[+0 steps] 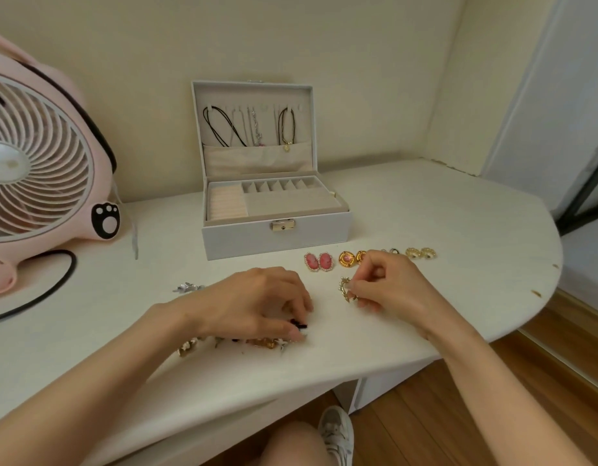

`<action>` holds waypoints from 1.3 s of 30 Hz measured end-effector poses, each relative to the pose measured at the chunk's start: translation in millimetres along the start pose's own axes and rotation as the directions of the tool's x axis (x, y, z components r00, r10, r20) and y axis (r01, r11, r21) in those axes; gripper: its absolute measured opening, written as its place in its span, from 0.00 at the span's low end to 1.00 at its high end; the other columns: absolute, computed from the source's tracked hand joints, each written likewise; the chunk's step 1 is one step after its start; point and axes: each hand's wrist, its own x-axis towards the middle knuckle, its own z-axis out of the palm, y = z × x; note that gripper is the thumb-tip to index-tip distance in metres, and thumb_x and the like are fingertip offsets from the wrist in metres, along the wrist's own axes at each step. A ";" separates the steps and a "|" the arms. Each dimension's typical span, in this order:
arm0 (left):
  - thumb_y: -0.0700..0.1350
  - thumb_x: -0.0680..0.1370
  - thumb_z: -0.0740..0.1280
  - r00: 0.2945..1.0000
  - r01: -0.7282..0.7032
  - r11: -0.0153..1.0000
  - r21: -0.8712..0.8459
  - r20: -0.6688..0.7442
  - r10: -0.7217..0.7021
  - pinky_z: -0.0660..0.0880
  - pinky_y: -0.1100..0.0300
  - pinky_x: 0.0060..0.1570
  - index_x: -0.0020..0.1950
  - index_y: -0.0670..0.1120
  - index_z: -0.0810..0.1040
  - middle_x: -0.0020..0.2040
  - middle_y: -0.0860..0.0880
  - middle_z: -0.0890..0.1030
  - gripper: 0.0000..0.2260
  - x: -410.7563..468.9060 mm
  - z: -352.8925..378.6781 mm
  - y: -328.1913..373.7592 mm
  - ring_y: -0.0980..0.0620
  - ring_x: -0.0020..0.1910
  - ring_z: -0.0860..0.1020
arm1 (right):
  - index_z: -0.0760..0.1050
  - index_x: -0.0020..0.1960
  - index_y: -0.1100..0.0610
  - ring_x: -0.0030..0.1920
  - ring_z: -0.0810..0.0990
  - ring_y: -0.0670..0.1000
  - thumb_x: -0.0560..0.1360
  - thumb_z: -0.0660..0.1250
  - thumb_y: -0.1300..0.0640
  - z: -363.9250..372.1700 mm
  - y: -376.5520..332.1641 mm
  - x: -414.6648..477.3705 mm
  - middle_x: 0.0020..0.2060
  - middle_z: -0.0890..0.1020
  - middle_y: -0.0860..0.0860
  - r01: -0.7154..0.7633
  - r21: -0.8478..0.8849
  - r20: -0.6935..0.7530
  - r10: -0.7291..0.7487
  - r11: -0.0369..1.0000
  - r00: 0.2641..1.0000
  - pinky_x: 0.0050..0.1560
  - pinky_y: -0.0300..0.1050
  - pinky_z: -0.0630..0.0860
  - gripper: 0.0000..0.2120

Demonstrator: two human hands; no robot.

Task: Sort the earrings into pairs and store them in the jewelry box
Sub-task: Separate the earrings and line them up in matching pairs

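The white jewelry box [277,238] stands open at the back of the desk, necklaces hanging in its lid. In front of it lie paired earrings in a row: pink oval ones [319,262], gold round ones [351,257], a small dark pair [391,251] partly behind my hand, and gold hoops [420,253]. My right hand [388,287] pinches a gold pearl earring [346,289] just above the desk. My left hand [257,302] pinches a small black and white earring [300,325] over a loose heap of earrings [230,343].
A pink fan [42,163] with a black cable [45,290] fills the left side. A silver earring [188,287] lies left of my left hand. The desk's curved edge [512,327] runs along the right, wooden floor below.
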 end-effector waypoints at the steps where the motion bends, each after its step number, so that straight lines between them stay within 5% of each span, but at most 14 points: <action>1: 0.58 0.71 0.68 1.000 0.010 1.000 0.014 -0.004 -0.010 0.69 0.63 0.54 0.45 0.52 0.80 0.52 0.60 0.77 0.11 -1.0 -2.5 -0.7 0.64 0.53 0.72 | 0.72 0.36 0.61 0.26 0.78 0.44 0.70 0.70 0.66 0.3 0.5 -0.4 0.26 0.80 0.49 -0.004 0.014 0.005 0.004 1.000 1.000 0.29 0.40 0.71 0.07; 5: 0.65 0.71 0.60 0.997 0.058 0.990 0.130 -0.049 -0.052 0.65 0.67 0.52 0.31 0.58 0.72 0.44 0.59 0.78 0.15 -2.9 -8.4 -2.8 0.60 0.48 0.72 | 0.74 0.39 0.63 0.27 0.79 0.46 0.70 0.71 0.67 3.1 1.8 -1.0 0.30 0.82 0.53 0.001 0.086 0.011 -0.002 0.996 1.000 0.28 0.40 0.73 0.06; 10: 0.57 0.73 0.66 0.934 0.202 0.972 -0.121 -0.275 -0.228 0.68 0.70 0.38 0.43 0.52 0.77 0.40 0.57 0.77 0.10 14.5 -4.7 7.8 0.60 0.41 0.73 | 0.80 0.46 0.61 0.28 0.79 0.47 0.70 0.71 0.69 8.5 -1.2 -1.5 0.32 0.81 0.55 0.062 0.199 0.027 -0.069 0.978 0.997 0.29 0.37 0.75 0.07; 18: 0.50 0.71 0.72 0.907 0.268 0.931 -0.247 -0.261 -0.331 0.68 0.70 0.32 0.42 0.44 0.79 0.32 0.55 0.80 0.10 45.4 5.5 16.7 0.62 0.30 0.74 | 0.81 0.42 0.62 0.29 0.81 0.48 0.67 0.72 0.71 15.1 -3.6 1.4 0.33 0.81 0.60 0.096 0.272 -0.020 -0.094 0.958 0.995 0.32 0.38 0.78 0.07; 25: 0.43 0.73 0.70 0.892 0.269 0.901 -0.340 -0.265 -0.366 0.74 0.70 0.35 0.44 0.43 0.79 0.36 0.52 0.83 0.03 46.0 0.9 14.7 0.57 0.34 0.81 | 0.82 0.46 0.61 0.36 0.82 0.51 0.69 0.70 0.72 12.6 2.7 5.4 0.35 0.82 0.52 0.065 0.349 -0.009 -0.066 0.935 0.998 0.36 0.42 0.81 0.10; 35: 0.48 0.74 0.70 0.872 0.311 0.895 -0.320 -0.278 -0.403 0.75 0.56 0.42 0.41 0.45 0.80 0.35 0.51 0.82 0.07 50.9 6.3 13.0 0.48 0.39 0.79 | 0.80 0.41 0.61 0.27 0.79 0.48 0.69 0.70 0.70 13.8 7.7 11.3 0.30 0.79 0.57 -0.010 0.131 -0.087 0.022 0.991 0.996 0.31 0.39 0.79 0.06; 39: 0.47 0.73 0.70 0.892 0.281 0.863 -0.419 -0.218 -0.396 0.75 0.59 0.43 0.43 0.44 0.80 0.35 0.52 0.82 0.07 49.2 -0.1 10.8 0.57 0.36 0.78 | 0.79 0.41 0.64 0.22 0.77 0.46 0.70 0.70 0.68 10.6 6.1 11.7 0.27 0.79 0.57 -0.025 0.157 -0.136 0.046 0.987 0.990 0.27 0.38 0.77 0.02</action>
